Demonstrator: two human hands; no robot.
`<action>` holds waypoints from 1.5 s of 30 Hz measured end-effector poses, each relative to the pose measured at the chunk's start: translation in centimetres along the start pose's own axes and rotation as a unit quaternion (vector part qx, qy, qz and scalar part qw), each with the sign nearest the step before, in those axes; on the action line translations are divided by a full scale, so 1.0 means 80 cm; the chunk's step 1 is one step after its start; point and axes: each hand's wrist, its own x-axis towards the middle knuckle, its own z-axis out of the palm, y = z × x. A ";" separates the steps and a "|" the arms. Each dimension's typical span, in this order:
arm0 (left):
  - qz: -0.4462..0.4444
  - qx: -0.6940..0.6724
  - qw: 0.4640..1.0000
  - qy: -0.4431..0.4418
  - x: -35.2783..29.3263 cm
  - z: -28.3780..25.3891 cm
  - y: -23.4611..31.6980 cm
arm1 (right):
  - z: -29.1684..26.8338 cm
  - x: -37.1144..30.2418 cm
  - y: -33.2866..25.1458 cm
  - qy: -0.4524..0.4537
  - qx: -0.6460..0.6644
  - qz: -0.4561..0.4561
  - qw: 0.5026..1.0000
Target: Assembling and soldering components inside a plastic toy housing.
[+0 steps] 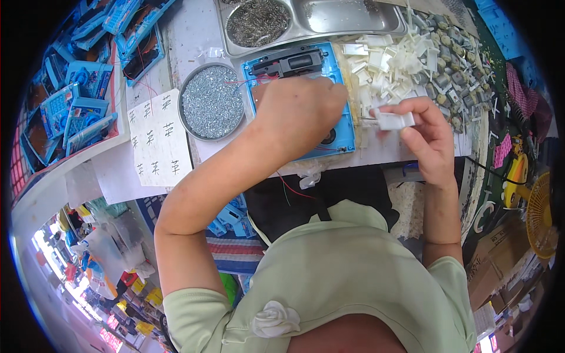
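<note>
My left hand [303, 115] is curled closed above a blue plastic casing [346, 132] on the table. Its fingertips are turned down and hidden, so I cannot make out what they hold. Inside the casing, beyond the hand, sits a black mechanism [294, 61] with red wires beside it. To the right of the casing, my right hand [434, 141] pinches a small white plastic piece [395, 121] between thumb and fingers, raised over the table. A heap of similar white plastic parts [376, 62] lies just beyond it.
A round bowl of small silvery metal pieces [212, 101] stands left of the casing, beside a handwritten paper sheet [158, 141]. A metal tray [347, 16] with springs [258, 23] is at the back. Grey block-like parts [456, 65] lie at right; blue casings [88, 82] pile up at left.
</note>
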 end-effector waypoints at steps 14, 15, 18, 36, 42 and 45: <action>-0.117 -0.174 0.951 0.226 -0.048 0.018 -0.023 | 0.032 0.073 -0.024 -0.111 -0.505 -0.209 0.830; -0.119 -0.174 0.951 0.227 -0.049 0.018 -0.023 | 0.034 0.078 -0.024 -0.123 -0.503 -0.216 0.828; -0.122 -0.179 0.947 0.239 -0.049 0.021 -0.023 | 0.030 0.090 -0.025 -0.151 -0.492 -0.227 0.827; -0.165 -0.223 0.925 0.260 -0.053 0.032 -0.017 | 0.043 0.089 0.007 -0.107 -0.496 -0.183 0.842; -0.131 -0.210 0.930 0.271 -0.047 0.035 -0.020 | 0.041 0.076 0.001 -0.081 -0.497 -0.155 0.850; -0.123 -0.205 0.938 0.252 -0.055 0.030 -0.023 | 0.009 0.072 -0.017 0.019 -0.491 -0.227 0.841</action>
